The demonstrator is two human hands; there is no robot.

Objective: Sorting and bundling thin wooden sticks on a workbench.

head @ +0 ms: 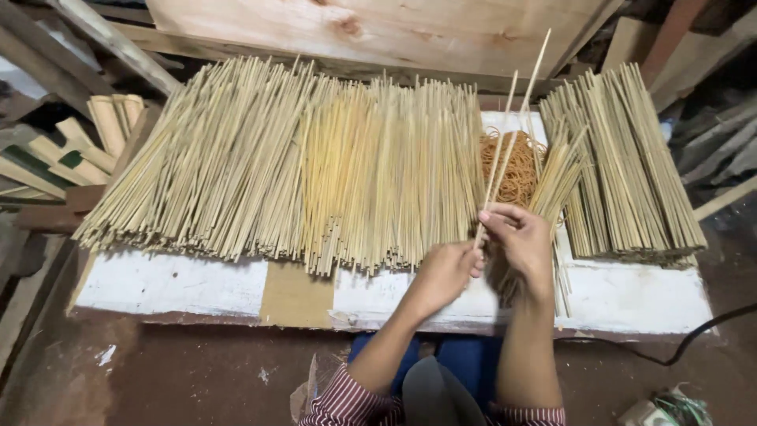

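Looking down at a white board (173, 284) with a plywood sheet (378, 28) leaning behind it. Passing some cut wooden pieces (95, 134) at the far left, off the board. Meeting next a wide heap of thin sticks (276, 166), fanning over the left and middle of the board.

Coming then to the left hand (445, 272), with fingers curled and fingertips touching the lower end of two long sticks (520, 102); not possible to tell if really gripping or only steadying. Just beside it, almost touching, finding the right hand (520, 237), pinching these same two sticks between thumb and fingers and pointing them up and away. Seeing also a small bundle (556, 177) passing behind this hand, seemingly resting in the palm, above a pile of orange rubber bands (520, 170).

Ending at the right with a neat stack of sticks (631, 166) and a black cable (670, 355) on the floor.

Judging the step in hand as picking single sticks and gathering them to the bundle. Calling, probably, for a light pinch and for aligning the lower ends without loosening the bundle.
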